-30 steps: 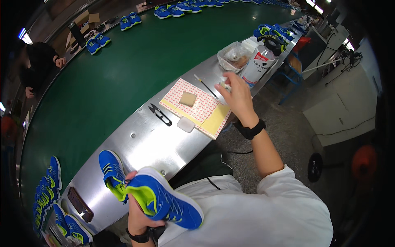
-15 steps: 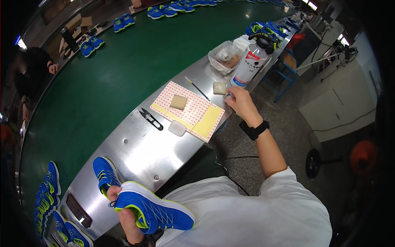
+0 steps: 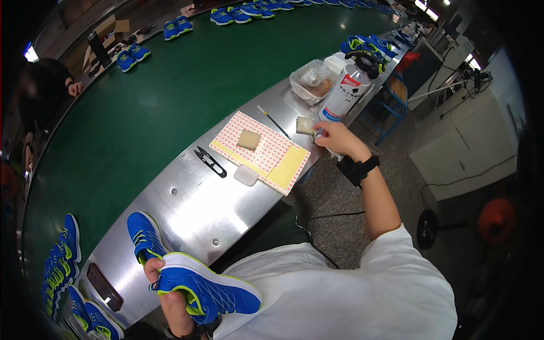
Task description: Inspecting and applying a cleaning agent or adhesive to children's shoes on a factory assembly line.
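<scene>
My left hand (image 3: 174,310) grips a blue sneaker (image 3: 221,293) with lime-green lining and a white sole, tilted on its side against my white shirt. Another blue sneaker (image 3: 144,233) lies on the metal table just beyond it. Out to the right, my right hand (image 3: 339,139) is closed in a pinch on a small whitish thing (image 3: 319,134), mostly covered by the fingers. A square tan block (image 3: 305,125) sits against those fingertips. Nearer the middle lies a red-patterned card with yellow parts (image 3: 263,150), bearing a second tan block (image 3: 249,140).
Black thread snips (image 3: 210,162), a whitish rounded pad (image 3: 245,175) and a pen (image 3: 274,122) lie around the card. A large bottle (image 3: 344,93) and a plastic bag (image 3: 311,82) stand beyond my right hand. Sneakers ride the green conveyor (image 3: 170,102); a phone (image 3: 104,287) lies at lower left.
My right hand has shifted slightly right, and a little more of the whitish thing shows under it. The left hand keeps its hold on the sneaker. The view has tilted slightly.
</scene>
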Demonstrator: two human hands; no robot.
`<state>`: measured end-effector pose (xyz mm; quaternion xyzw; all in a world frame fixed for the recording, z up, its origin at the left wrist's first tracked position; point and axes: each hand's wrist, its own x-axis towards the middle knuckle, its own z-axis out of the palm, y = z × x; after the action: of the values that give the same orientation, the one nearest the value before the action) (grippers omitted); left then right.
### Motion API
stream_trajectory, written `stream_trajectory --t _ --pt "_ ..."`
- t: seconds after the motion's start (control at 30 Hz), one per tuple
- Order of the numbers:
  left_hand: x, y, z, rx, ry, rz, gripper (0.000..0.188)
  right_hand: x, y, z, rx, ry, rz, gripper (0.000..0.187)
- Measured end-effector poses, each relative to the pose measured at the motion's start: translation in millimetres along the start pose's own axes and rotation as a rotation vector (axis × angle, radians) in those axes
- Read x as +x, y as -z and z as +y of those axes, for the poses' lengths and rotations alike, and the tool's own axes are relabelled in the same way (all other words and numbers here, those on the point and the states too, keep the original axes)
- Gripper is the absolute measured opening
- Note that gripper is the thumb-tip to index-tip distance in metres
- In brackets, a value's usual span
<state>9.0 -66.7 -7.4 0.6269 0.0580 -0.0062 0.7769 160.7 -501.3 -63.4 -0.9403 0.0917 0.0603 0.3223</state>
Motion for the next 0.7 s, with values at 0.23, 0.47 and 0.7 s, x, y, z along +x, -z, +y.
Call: stream_trajectory --t 0.23,0.47,0.7 --pt "-1 15 1 -0.020 0.006 0.014 0.077 -10 0 -15 0.169 0.125 -0.063 0.043" --pt "8 38 -26 -0.112 0.101 -0.234 0.071 -110 -57 -121 1.145 0.281 -0.299 0.014" --pt "-3 39 -19 -0.300 0.011 -0.226 0.061 -180 -79 -175 1.133 0.664 -1.042 0.019"
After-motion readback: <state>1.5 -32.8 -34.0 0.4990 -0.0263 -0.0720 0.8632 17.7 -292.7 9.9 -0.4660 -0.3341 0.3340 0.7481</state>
